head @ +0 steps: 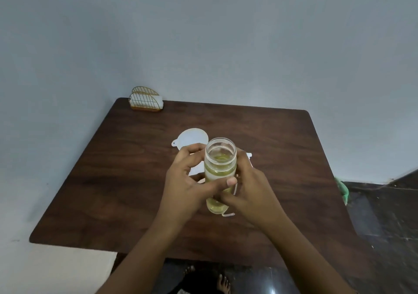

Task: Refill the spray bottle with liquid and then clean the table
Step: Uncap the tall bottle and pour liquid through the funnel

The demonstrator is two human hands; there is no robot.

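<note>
A clear plastic bottle [220,158] with yellowish liquid and an open, capless mouth is held upright above the brown wooden table [113,180]. My left hand [187,185] grips its left side with the thumb across the front. My right hand [246,187] wraps the right side and lower part. A thin white tube [235,190] shows between the bottle and my right hand. A white funnel [191,138] lies on the table just behind my left hand. A white object [250,155] peeks out behind my right hand; I cannot tell what it is.
A gold wire napkin holder [146,100] with white napkins stands at the table's far left corner, against the pale wall. Something green [342,189] sits past the table's right edge. Dark floor lies to the right, and bare feet [222,282] show below the near edge.
</note>
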